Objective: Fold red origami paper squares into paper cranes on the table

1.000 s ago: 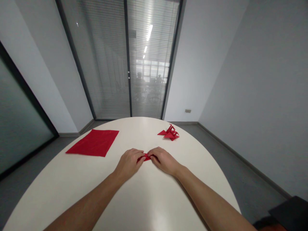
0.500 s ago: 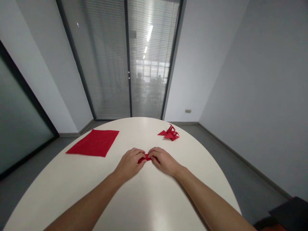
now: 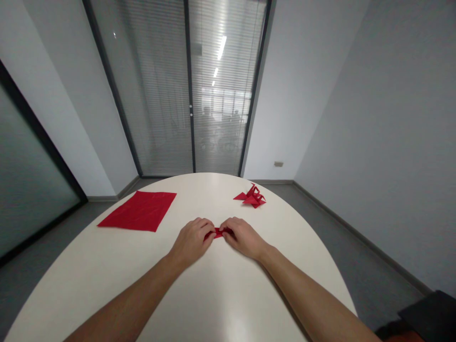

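Between my fingers at the middle of the table is a small piece of folded red paper (image 3: 218,233), mostly covered by both hands. My left hand (image 3: 194,240) pinches its left end, with the fingers curled and the thumb below. The right end is gripped by my right hand (image 3: 242,236), its fingertips bent down over the paper. The fingertips of the two hands are close together but apart, and a strip of red shows in the gap. How the paper is folded there cannot be made out.
A flat, creased red paper sheet (image 3: 140,212) lies to the left on the round white table (image 3: 185,304). Several folded red paper cranes (image 3: 253,197) sit in a cluster at the back right. Beyond the table stands a glass partition with blinds (image 3: 162,118). A dark object (image 3: 431,316) shows at lower right.
Both hands stay almost in place on the folded paper. The fingers have shifted slightly, and less red shows under the left fingers.
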Tool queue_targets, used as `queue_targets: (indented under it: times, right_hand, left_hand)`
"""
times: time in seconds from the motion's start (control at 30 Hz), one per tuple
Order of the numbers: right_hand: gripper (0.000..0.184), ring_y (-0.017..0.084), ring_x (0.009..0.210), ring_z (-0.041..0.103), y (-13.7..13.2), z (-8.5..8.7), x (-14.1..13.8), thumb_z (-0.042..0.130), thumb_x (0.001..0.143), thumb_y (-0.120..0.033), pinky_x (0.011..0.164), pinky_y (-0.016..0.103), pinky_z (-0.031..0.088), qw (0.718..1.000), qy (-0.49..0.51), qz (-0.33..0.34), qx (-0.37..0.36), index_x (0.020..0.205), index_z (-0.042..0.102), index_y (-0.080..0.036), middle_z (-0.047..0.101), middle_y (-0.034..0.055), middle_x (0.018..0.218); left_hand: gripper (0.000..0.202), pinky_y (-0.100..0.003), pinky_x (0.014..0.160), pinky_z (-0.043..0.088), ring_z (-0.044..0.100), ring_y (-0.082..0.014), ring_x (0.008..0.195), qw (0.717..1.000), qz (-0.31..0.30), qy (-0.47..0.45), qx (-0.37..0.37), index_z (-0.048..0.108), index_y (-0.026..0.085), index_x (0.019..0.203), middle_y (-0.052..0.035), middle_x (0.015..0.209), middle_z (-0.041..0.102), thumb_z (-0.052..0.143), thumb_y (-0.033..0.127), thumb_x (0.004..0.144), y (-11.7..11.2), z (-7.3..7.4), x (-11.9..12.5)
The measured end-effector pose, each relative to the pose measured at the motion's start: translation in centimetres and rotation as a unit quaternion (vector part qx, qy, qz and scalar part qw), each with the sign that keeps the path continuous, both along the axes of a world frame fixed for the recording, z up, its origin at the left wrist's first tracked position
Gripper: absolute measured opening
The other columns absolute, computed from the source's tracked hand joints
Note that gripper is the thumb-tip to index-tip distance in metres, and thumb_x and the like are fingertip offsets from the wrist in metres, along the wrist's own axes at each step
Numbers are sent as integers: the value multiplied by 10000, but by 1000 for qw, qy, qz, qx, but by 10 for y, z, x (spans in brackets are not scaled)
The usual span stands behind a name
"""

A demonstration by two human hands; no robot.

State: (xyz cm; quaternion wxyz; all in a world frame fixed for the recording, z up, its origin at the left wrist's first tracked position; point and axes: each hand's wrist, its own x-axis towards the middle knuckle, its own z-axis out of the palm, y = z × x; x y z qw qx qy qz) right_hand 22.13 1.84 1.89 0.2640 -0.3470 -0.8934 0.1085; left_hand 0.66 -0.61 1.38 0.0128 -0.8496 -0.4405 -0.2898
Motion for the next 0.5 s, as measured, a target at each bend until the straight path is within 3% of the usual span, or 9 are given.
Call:
queue_targets:
  times: [0.27,0.5]
  right_hand:
    - [209,204,941,618,0,0,1,590,887,-99,863,338,464,1000,-15,2,8,1027,704,-205,710,62,993]
    - [195,196,931,621,1,-1,1,573,900,-109,861,322,466,1000,-7,-1,-1,980,722,-205,719,56,975]
  left_hand:
    - [129,-364,831,497,603,-216,929,999,9,30,-19,708,233,976,-42,992,666,605,194,909,0,2,-2]
    - [129,-355,802,490,605,-210,883,999,25,35,-6,668,196,901,-48,943,668,547,161,931,0,2,1]
